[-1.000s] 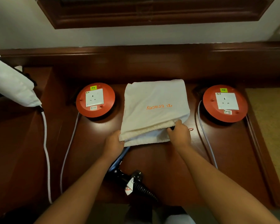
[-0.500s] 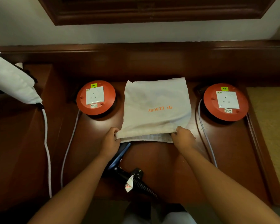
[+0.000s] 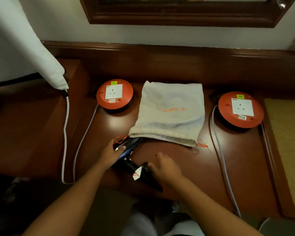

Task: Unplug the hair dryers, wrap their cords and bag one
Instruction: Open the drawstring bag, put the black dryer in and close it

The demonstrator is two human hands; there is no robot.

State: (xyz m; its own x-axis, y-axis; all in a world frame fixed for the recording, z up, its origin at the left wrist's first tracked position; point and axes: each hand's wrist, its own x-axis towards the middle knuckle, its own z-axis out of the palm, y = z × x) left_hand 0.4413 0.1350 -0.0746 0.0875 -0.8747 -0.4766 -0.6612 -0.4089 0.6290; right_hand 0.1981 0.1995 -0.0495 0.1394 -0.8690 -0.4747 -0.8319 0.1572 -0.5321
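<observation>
Head view. We find a dark wooden desk [image 3: 191, 160] below a wood-framed mirror [image 3: 180, 16]. A cream drawstring bag [image 3: 170, 113] lies flat at the desk's centre, its printed lettering facing away from us and its mouth toward the person. Orange drawstring ends show at both corners of the mouth.

We note a dark hair dryer [image 3: 134, 157] lying at the bag's left mouth corner, its blue-black body touching the opening; whether any part sits inside the bag we cannot tell. Its black handle runs toward the desk's near edge, with a white tag [image 3: 137, 173] on it.

The left hand [image 3: 111, 155] grips the dryer body just beside the bag mouth, thumb over the top. The right hand [image 3: 165, 167] sits at the handle end with fingers spread and relaxed; we see it touching the black part near the tag, not closed round it.

Two round orange socket reels stand either side of the bag: the left reel [image 3: 114, 93] and the right reel [image 3: 240, 109], each with a white socket face showing no plug. A white cable [image 3: 85, 133] trails from the left reel, a grey cable [image 3: 220, 150] from the right.

At far left a white cloth [image 3: 32, 48] hangs down, with a white cord [image 3: 66, 130] dropping from its lower tip.
</observation>
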